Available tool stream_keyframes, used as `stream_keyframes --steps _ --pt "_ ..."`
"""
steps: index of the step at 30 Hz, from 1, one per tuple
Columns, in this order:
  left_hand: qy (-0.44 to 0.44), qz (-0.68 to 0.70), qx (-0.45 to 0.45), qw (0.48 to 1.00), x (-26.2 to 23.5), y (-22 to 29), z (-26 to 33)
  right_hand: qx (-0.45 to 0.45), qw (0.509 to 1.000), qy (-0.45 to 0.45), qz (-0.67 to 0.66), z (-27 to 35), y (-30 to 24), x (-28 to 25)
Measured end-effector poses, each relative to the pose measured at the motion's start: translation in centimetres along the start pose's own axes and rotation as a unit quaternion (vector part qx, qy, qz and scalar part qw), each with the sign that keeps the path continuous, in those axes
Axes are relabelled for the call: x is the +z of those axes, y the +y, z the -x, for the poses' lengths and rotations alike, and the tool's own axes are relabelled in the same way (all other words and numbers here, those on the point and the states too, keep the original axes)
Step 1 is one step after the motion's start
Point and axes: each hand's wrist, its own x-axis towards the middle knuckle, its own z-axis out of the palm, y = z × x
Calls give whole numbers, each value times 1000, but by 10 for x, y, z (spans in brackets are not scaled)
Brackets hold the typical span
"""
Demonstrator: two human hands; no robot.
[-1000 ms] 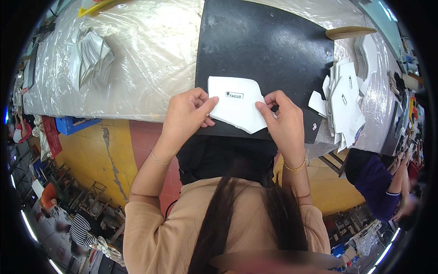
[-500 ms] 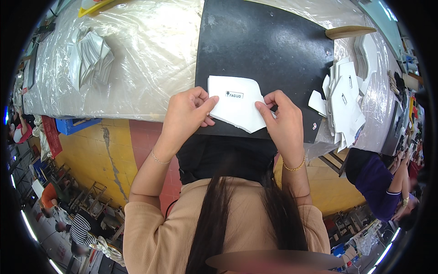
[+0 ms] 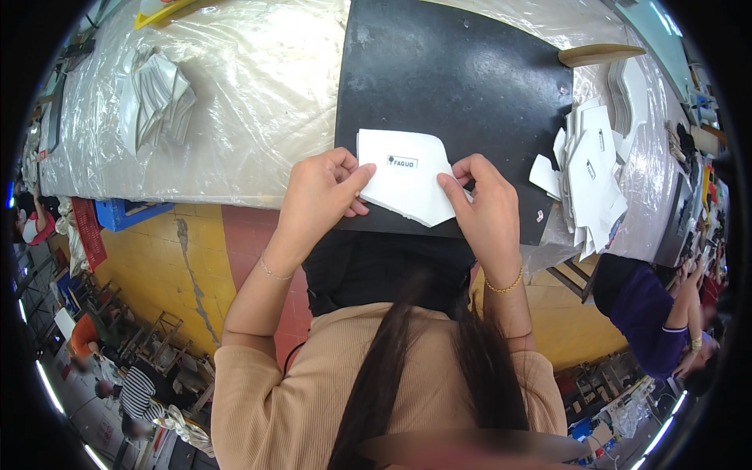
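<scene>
A flat white cut piece with a rounded upper corner and a small dark printed label lies over the near part of the black board. My left hand pinches its left edge, thumb on top and fingers underneath. At the right edge my right hand grips it the same way, thumb on the face. Whether it is a single layer or more I cannot tell. A loose pile of similar white pieces, some bearing the same label, lies right of the board.
A stack of pale curved pieces sits on the plastic-covered table at left. A wooden tool rests at the board's far right corner. White curved pieces lie behind the pile. A person in purple is at the right.
Both hands keep their hold on the white piece, which has barely shifted. My long hair has swung slightly to the right.
</scene>
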Motion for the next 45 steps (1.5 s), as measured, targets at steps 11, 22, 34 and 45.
stream_keyframes --steps 11,22,34,45 --pt "-1 10 -5 1000 0 -2 -1 -15 1000 6 2 0 1 0" --pt "-8 33 -8 999 -1 -4 -1 -15 1000 11 4 1 1 3" --pt "-20 43 1 999 -2 -8 -1 -23 999 21 44 5 -4 5" --pt "-22 59 4 998 -3 -8 -1 -17 997 26 68 5 -9 5"
